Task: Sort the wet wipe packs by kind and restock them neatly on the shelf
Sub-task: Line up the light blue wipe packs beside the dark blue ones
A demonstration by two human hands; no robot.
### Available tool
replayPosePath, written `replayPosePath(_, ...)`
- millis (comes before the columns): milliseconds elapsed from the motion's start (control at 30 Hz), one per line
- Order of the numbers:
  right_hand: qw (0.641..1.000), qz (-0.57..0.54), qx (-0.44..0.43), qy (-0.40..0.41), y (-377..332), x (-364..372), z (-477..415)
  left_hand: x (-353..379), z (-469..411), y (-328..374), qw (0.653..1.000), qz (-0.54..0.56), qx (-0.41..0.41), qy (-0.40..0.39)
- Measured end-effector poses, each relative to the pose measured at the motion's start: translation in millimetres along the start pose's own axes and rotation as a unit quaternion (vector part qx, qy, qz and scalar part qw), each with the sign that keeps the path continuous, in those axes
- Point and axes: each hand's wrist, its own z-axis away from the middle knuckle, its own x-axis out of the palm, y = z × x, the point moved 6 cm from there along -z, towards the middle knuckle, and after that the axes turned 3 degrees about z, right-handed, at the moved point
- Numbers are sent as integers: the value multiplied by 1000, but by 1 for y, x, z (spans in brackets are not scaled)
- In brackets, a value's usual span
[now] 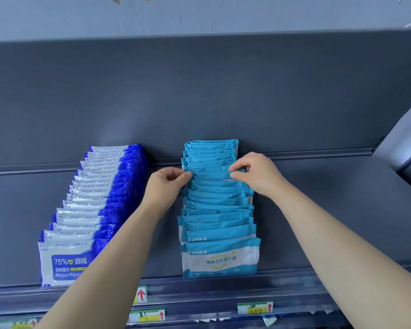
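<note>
While left hand (pixel 166 184) pinches teal pack (pixel 210 173) edge, right hand (pixel 254 173) pinches opposite edge; apparently mid-row; dark-blue row (pixel 93 210) beside.

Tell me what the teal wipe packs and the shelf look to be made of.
Teal wipe packs: likely thin plastic film, slightly glossy; crimped side seals and soft creases show. Shelf: probably painted sheet metal, matte dark grey; flat rigid panels with a folded ridge along the back, though that look leaves it open.

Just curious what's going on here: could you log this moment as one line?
step: straightening teal row | left hand, right hand: pinching one teal pack | dark blue row: untouched
</note>
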Motion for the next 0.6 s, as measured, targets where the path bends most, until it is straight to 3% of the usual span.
replayPosePath(133, 999, 41, -3, 10, -4, 0, 0, 3, 5, 1, 1000, 8, 1, -21)
replayPosePath(433, 1000, -25, -12, 12, -14, 9, 3, 0, 4, -11, 999, 8, -23, -44)
replayPosePath(600, 1000, -22, -10, 0, -17, 10, 5, 0, -1, -9, 1000, 9, -28, -8)
